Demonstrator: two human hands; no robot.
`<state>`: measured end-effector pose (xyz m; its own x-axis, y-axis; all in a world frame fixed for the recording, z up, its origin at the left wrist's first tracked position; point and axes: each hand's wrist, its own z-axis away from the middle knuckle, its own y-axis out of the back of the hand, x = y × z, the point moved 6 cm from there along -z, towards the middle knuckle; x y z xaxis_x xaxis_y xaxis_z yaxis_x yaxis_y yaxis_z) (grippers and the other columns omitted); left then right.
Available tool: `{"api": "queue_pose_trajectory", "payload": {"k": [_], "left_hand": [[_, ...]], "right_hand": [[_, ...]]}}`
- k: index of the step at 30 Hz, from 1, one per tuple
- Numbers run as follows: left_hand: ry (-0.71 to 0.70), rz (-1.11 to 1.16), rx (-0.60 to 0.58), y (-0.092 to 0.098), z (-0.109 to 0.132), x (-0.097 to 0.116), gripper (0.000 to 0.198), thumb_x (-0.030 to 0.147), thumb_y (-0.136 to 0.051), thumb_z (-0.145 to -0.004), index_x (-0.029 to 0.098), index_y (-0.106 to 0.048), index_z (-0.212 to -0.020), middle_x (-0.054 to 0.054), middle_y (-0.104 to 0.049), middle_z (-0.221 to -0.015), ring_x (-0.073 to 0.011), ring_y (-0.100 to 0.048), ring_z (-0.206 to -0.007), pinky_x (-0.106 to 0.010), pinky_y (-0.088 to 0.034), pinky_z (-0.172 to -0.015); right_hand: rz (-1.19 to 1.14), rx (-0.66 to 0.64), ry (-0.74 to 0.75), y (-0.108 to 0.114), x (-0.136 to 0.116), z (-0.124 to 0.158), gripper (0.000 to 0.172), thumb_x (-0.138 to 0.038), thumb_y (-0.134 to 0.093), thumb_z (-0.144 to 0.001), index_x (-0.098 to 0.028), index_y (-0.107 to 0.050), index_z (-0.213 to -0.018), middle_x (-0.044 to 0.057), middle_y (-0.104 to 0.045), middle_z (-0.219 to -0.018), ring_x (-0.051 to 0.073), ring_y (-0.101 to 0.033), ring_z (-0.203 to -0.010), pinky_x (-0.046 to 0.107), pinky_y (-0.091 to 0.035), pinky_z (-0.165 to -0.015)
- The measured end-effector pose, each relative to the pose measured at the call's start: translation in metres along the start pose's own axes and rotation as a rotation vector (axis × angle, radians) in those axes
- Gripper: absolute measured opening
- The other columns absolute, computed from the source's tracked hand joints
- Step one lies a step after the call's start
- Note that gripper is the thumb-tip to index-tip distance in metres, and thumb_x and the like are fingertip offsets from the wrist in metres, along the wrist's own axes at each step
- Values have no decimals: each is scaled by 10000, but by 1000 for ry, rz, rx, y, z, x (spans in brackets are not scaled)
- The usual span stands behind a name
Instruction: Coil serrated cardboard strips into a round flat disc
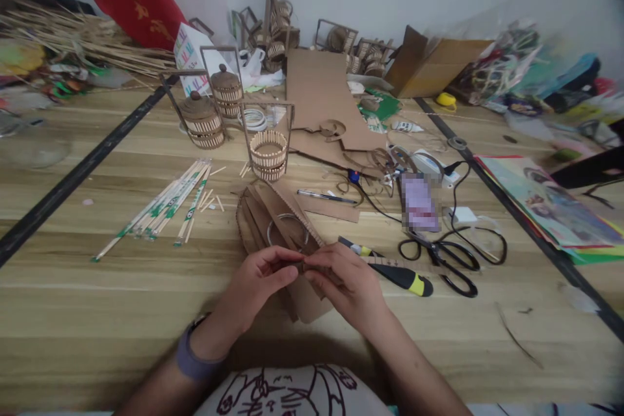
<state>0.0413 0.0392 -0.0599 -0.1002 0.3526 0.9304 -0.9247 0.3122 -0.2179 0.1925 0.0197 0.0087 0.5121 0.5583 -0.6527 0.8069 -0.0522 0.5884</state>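
My left hand (268, 279) and my right hand (341, 279) meet close to my body, fingertips pinched together on a small brown cardboard strip (301, 266), mostly hidden by the fingers. Beneath and just beyond them lie brown cardboard pieces (256, 211) cut into strips, some with a corrugated edge. On these rests a ring of tape or wire (280, 229). A small bucket (268, 155) of light sticks with a tall square handle stands past the cardboard. Two lidded buckets (201, 120) of the same make stand behind it to the left.
Wrapped chopsticks (168, 201) and short cut sticks lie to the left. At right are scissors (441, 257), a yellow-and-black cutter (402, 278), a phone (420, 203) and cables. A pen (326, 197), a large cardboard sheet (316, 88) and an open box (433, 65) lie farther back.
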Motion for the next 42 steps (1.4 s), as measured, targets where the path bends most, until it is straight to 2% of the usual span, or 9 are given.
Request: {"api": "queue_pose_trajectory", "payload": {"k": [9, 16, 28, 34, 42], "left_hand": [[51, 53, 39, 0, -2, -5, 299, 365, -793, -679, 187, -765, -917, -52, -772, -915, -224, -681, -875, -351, -527, -837], [74, 118, 58, -2, -2, -4, 291, 323, -834, -623, 174, -758, -861, -36, -757, -852, -200, -663, -817, -333, -510, -813], [101, 140, 90, -1, -3, -8, 312, 304, -875, -552, 167, -760, -807, -31, -747, -791, -185, -641, -764, -306, -489, -765], [64, 77, 76, -2, -2, -4, 265, 311, -835, -606, 164, -766, -816, -35, -753, -792, -189, -644, -769, -292, -495, -736], [33, 46, 90, 1, -1, -7, 307, 352, -842, -631, 171, -760, -866, -47, -764, -840, -197, -662, -805, -282, -508, -731]], "right_hand": [[75, -2, 41, -3, 0, 3, 112, -258, -596, -964, -229, -696, -1006, 70, -718, -894, 194, -689, -817, 309, -577, -693], [149, 4, 122, -4, -3, 5, 130, -261, -575, -979, -227, -695, -1012, 73, -730, -890, 196, -698, -790, 312, -568, -678], [169, -13, 168, -10, -2, 8, 158, -260, -540, -997, -210, -690, -994, 68, -727, -887, 187, -672, -772, 308, -529, -669], [199, 65, 188, -9, -4, 9, 115, -265, -586, -978, -215, -688, -964, 56, -698, -866, 199, -618, -776, 330, -462, -668], [65, 97, 143, -10, -1, 6, 146, -321, -624, -959, -201, -704, -940, 53, -660, -806, 173, -626, -733, 263, -514, -604]]}}
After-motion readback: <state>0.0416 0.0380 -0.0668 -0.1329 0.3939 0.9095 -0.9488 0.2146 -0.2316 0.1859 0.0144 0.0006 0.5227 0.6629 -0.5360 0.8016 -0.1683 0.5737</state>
